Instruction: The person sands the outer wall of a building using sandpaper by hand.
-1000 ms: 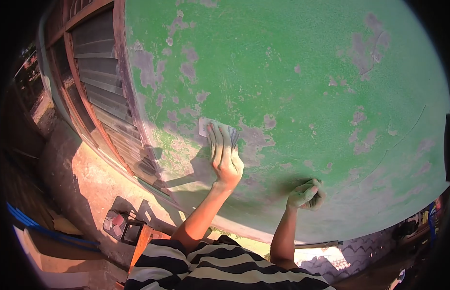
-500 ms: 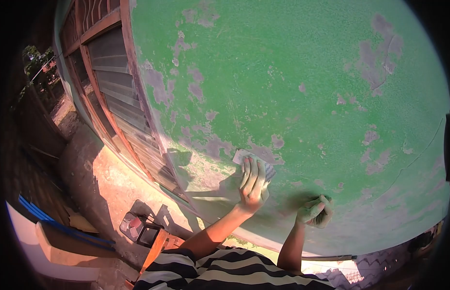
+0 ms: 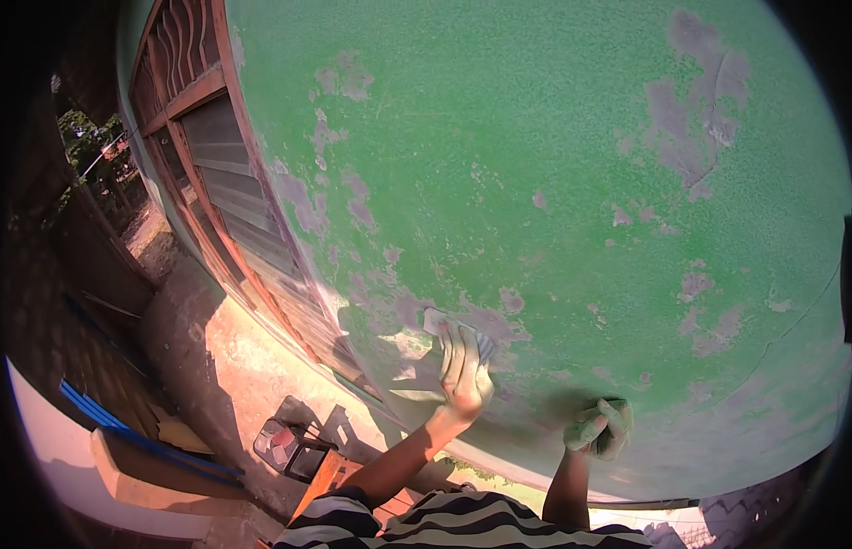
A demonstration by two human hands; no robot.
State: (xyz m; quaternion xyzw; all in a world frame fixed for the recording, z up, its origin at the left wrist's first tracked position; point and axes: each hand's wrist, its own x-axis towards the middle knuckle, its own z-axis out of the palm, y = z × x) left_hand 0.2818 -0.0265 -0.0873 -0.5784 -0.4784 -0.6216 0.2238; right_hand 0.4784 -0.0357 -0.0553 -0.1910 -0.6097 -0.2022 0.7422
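Note:
My left hand (image 3: 465, 373) lies with its fingers stretched over a piece of sandpaper (image 3: 438, 320), pressing it flat to the green wall (image 3: 554, 137). One end of the sandpaper is pale, and grey stripes show on the other end. Around it the paint is worn away in greyish patches. To the right and lower, my right hand (image 3: 602, 428) is curled closed close to the wall, the thumb bent over the fingers. Whatever may be inside it is hidden. Pale dust coats both hands.
Left of the wall is a window with a reddish-brown frame (image 3: 203, 93) and slats. Below stand an orange wooden piece of furniture (image 3: 327, 483) and a dark-framed object (image 3: 302, 457). Blue pipes (image 3: 124, 426) lie at the lower left. A crack (image 3: 781, 339) runs along the wall at right.
The view has tilted, so the wall and both hands sit lower in it. Against the wall, my left hand with the sandpaper has slid slightly left. My right hand keeps its place.

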